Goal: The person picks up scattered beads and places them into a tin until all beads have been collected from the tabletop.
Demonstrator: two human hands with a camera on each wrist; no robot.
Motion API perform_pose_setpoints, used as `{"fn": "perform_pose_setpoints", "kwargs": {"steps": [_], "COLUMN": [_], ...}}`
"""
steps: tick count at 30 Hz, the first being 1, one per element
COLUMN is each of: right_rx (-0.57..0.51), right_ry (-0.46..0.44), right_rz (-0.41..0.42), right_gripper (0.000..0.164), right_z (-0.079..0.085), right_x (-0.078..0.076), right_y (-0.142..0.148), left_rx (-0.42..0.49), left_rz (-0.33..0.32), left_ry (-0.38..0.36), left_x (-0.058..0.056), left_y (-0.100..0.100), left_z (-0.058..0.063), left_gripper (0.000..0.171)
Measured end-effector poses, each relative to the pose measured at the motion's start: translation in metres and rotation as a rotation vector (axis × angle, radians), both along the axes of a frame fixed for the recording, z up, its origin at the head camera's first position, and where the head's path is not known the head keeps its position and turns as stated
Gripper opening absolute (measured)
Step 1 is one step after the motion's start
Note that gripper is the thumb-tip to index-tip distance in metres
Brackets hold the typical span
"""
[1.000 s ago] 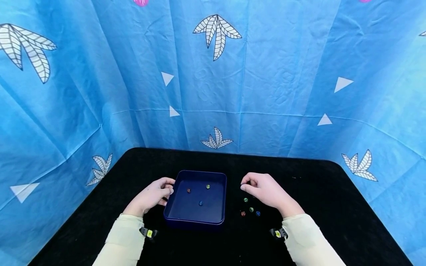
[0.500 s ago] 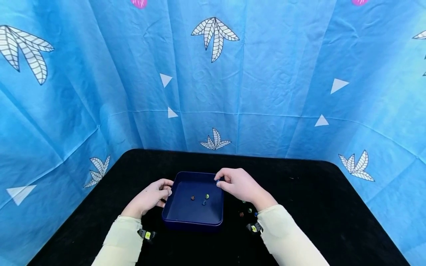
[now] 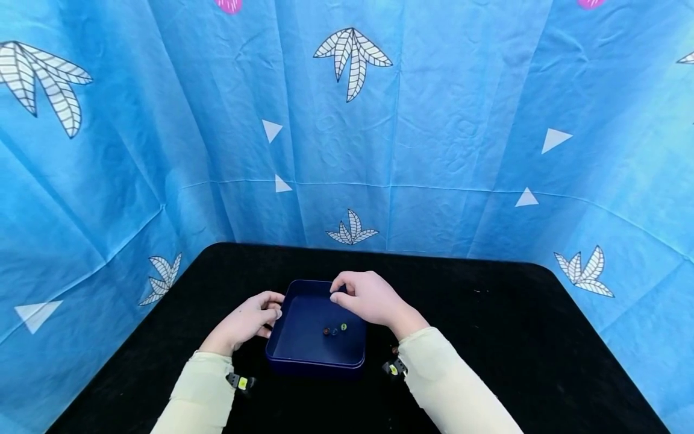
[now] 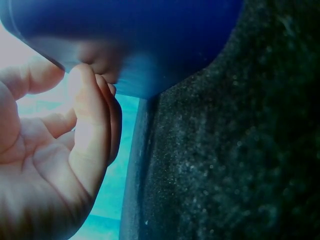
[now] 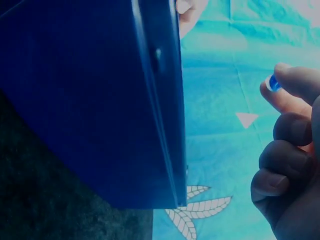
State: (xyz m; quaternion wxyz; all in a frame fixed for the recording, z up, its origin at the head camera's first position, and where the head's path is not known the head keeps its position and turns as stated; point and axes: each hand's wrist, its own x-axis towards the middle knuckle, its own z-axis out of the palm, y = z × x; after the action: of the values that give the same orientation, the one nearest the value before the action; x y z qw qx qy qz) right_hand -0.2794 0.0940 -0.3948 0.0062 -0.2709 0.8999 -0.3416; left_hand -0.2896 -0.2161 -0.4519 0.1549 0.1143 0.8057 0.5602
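we see the blue marble (image 5: pixel 273 83) pinched between thumb and finger of the right hand (image 3: pixel 371 296), over the far right part of the tray (image 3: pixel 298 346). inside the tray, close together, we count three more marbles (image 3: pixel 334 331). the left hand (image 3: pixel 245 320) rests its fingers against the tray's left wall, grasping nothing. beneath, we see a black table (image 3: pixel 499 349); behind, a blue curtain (image 3: pixel 450 120).
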Motion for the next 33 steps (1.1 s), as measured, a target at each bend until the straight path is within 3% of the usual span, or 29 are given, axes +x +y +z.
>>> {"fn": "perform_pose_setpoints", "kwargs": {"steps": [8, 16, 33], "right_rx": [0.039, 0.052, 0.016], "right_ry": [0.008, -0.001, 0.035], "right_rz": [0.023, -0.011, -0.110], "right_gripper": [0.013, 0.019, 0.018], "right_z": [-0.003, 0.000, -0.001], "right_x": [-0.001, 0.000, 0.000], "right_y": [-0.003, 0.002, 0.045], "left_rx": [-0.003, -0.002, -0.011], "left_rz": [0.008, 0.010, 0.013], "left_ry": [-0.001, -0.005, -0.004], "left_x": [-0.001, 0.000, 0.000], "left_y": [0.000, 0.000, 0.001], "left_z": [-0.002, 0.000, 0.000], "left_gripper": [0.037, 0.038, 0.038]}}
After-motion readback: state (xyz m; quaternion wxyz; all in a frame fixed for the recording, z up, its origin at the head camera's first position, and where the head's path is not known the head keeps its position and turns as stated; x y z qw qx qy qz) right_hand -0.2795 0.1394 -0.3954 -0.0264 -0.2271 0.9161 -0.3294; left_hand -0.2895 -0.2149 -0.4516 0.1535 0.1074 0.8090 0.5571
